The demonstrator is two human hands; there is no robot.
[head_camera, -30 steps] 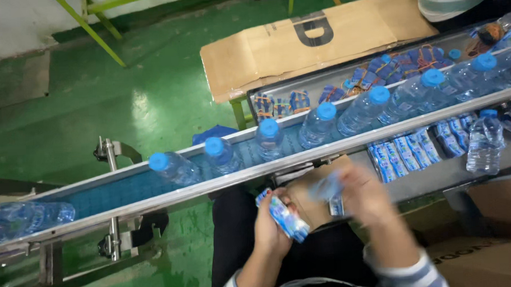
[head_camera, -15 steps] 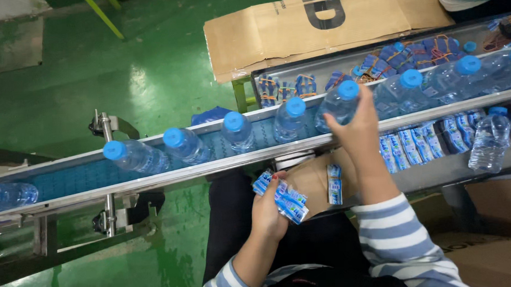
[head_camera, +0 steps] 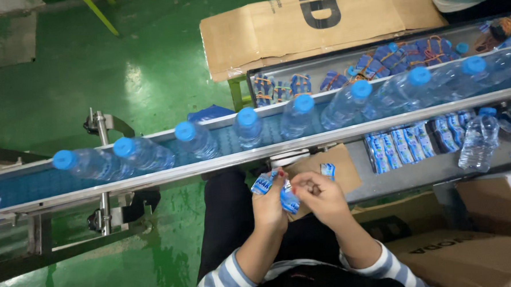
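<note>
Labels point(head_camera: 272, 191): small blue stack, pinched in left hand point(head_camera: 268, 206), fingers closed.
Right hand point(head_camera: 321, 195): fingertips closed on stack's near label.
Conveyor point(head_camera: 222, 162): carries blue-capped bottles point(head_camera: 249, 129), far side.

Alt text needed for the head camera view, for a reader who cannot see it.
Both hands, left hand and right hand, pinch small blue-and-white label sleeves above the lap, beside a conveyor belt carrying clear plastic blue-capped water bottles.

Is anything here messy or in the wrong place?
One bottle stands alone off the belt on the side tray, among label packs. Every other bottle rides the belt. Nothing looks spilled or broken.
</note>
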